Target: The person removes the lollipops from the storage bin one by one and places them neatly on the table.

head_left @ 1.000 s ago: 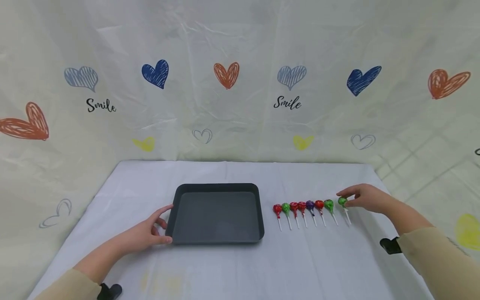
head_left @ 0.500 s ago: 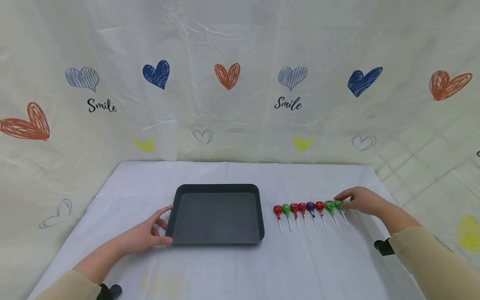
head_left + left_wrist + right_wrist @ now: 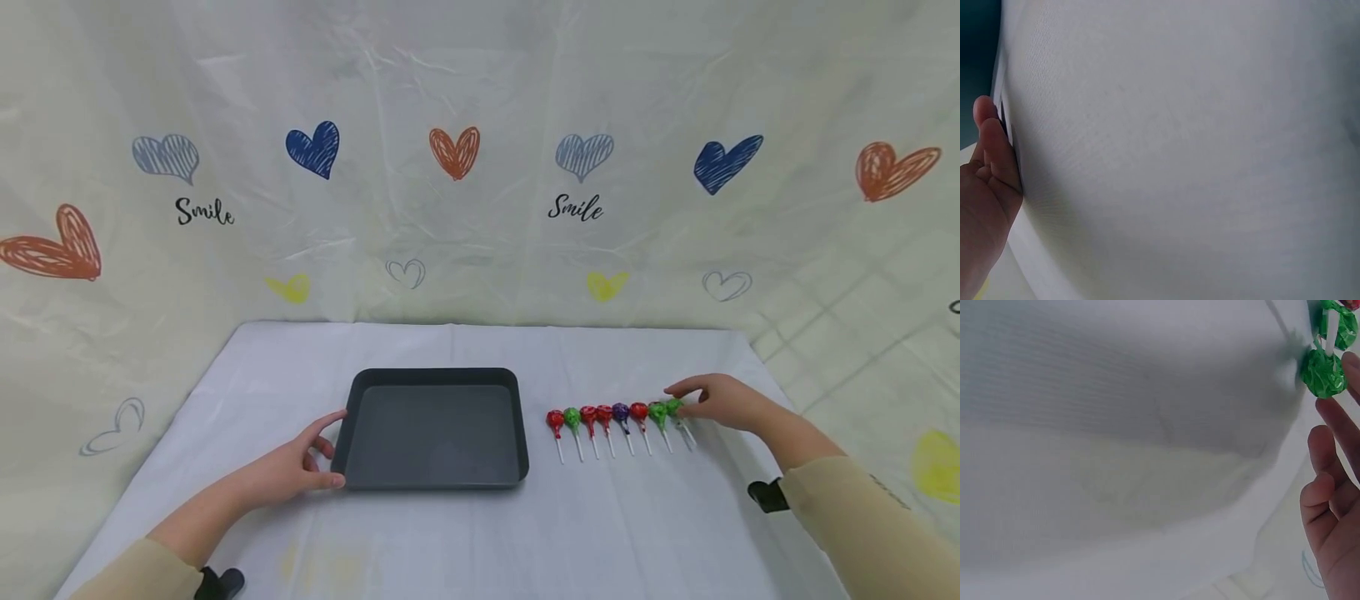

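Note:
Lollipops lie in a row on the white cloth, their wrapped heads away from me and white sticks toward me. My right hand (image 3: 723, 402) pinches the head of the green lollipop (image 3: 673, 407) at the right end, close against another green lollipop (image 3: 657, 412). In the right wrist view, the fingers of that hand (image 3: 1335, 500) are beside the green wrapper (image 3: 1324, 375). Left of the row lies a dark grey rectangular tray (image 3: 435, 437) with nothing in it. My left hand (image 3: 288, 471) touches its left edge with forefinger and thumb spread apart.
Several red, green and purple lollipops, among them a purple one (image 3: 621, 412), fill the row's remainder. The cloth-covered table (image 3: 450, 542) ends at a pale curtain (image 3: 510, 242) printed with hearts.
My right hand has moved left, bringing the green lollipop from apart on the right to the end of the row. The left hand and the tray have stayed in place.

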Demonstrator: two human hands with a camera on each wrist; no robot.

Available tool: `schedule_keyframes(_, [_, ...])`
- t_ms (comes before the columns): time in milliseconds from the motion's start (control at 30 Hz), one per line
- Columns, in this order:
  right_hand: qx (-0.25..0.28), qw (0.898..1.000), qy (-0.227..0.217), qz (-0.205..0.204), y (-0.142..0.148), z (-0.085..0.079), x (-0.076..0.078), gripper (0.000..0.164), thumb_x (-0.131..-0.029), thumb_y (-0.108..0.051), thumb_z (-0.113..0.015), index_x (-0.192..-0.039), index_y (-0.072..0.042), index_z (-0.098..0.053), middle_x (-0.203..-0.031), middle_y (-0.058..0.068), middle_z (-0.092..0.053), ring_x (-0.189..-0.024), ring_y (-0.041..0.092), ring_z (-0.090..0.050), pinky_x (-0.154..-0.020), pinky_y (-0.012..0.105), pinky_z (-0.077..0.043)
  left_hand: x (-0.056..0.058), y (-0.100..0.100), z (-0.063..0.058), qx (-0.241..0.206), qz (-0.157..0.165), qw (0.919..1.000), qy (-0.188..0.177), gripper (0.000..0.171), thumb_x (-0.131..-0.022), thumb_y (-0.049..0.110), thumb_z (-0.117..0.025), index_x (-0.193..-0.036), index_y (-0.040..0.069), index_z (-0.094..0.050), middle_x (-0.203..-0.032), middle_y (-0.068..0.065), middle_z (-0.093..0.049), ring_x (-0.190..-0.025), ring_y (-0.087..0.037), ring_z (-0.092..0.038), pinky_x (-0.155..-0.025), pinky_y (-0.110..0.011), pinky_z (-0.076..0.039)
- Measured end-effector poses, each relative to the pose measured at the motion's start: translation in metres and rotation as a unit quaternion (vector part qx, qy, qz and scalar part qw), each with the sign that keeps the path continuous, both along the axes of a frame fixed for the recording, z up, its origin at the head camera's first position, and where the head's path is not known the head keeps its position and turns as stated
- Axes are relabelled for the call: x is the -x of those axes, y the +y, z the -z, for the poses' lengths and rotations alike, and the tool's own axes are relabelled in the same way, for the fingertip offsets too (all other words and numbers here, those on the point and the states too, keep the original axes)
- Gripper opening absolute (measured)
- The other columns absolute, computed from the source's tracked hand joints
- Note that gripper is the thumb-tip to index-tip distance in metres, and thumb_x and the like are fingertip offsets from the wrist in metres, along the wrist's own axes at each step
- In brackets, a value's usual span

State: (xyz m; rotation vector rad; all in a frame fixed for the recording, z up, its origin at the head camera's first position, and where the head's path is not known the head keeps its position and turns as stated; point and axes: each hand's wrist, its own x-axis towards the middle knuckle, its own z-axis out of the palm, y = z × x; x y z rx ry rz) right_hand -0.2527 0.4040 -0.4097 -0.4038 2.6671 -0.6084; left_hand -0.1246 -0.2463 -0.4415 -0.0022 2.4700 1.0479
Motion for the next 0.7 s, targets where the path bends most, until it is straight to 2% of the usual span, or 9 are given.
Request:
schedule_keyframes(133, [0.000,1.000,0.013,-0.003,0.000,-0.002,0.000,0.043,-0.090,-0.024,-0.073,-0.128,-0.005,-0.066,-0.124,0.017,-0.064,-0.094,0.025,-0.050,-0.071,0.036,-0.046,0.002,0.000,0.000,0.005,-0.005,1.0000,-0.001,0.106,-0.075,0.039,-0.086,-0.157,0.028,-0.019,-0.116,-0.007,-0.051,-0.084,-0.019,-0.053,-0.071,-0.035,-0.045])
schedule_keyframes(367, [-0.007,0.999,0.036,0.003,0.000,-0.005,-0.004,0.043,-0.091,-0.027,-0.072,-0.128,-0.005,-0.065,-0.125,0.018,-0.063,-0.094,0.026,-0.050,-0.070,0.035,-0.046,0.004,-0.001,0.000,-0.010,0.011,0.9999,0.001,0.105,-0.078,0.037,-0.085,-0.158,0.023,-0.017,-0.115,-0.007,-0.050,-0.082,-0.020,-0.052,-0.068,-0.036,-0.044])
schedule_keyframes(533, [-0.012,0.998,0.061,0.010,-0.008,-0.008,-0.011,0.045,-0.093,-0.032,-0.070,-0.130,-0.007,-0.064,-0.119,0.016,-0.064,-0.094,0.025,-0.051,-0.067,0.032,-0.047,0.003,-0.005,0.005,-0.021,0.011,0.9997,-0.003,0.104,-0.080,0.037,-0.083,-0.158,0.023,-0.016,-0.117,-0.008,-0.051,-0.082,-0.020,-0.053,-0.069,-0.036,-0.045])
schedule_keyframes(633, [-0.017,0.996,0.083,0.007,-0.018,-0.008,-0.016,0.049,-0.093,-0.036,-0.069,-0.131,-0.007,-0.063,-0.118,0.015,-0.063,-0.093,0.026,-0.052,-0.066,0.034,-0.048,0.003,-0.010,0.011,-0.043,-0.002,0.9990,-0.008,0.098,-0.085,0.037,-0.079,-0.158,0.024,-0.015,-0.120,-0.010,-0.051,-0.084,-0.021,-0.056,-0.070,-0.036,-0.047])
schedule_keyframes(700, [-0.024,0.995,0.099,0.008,-0.025,-0.008,-0.020,0.052,-0.093,-0.040,-0.069,-0.134,-0.008,-0.061,-0.123,0.016,-0.062,-0.098,0.029,-0.055,-0.073,0.040,-0.051,0.003,-0.013,0.014,-0.054,-0.014,0.9984,-0.003,0.092,-0.088,0.037,-0.075,-0.157,0.023,-0.016,-0.122,-0.012,-0.051,-0.086,-0.022,-0.058,-0.070,-0.036,-0.048])
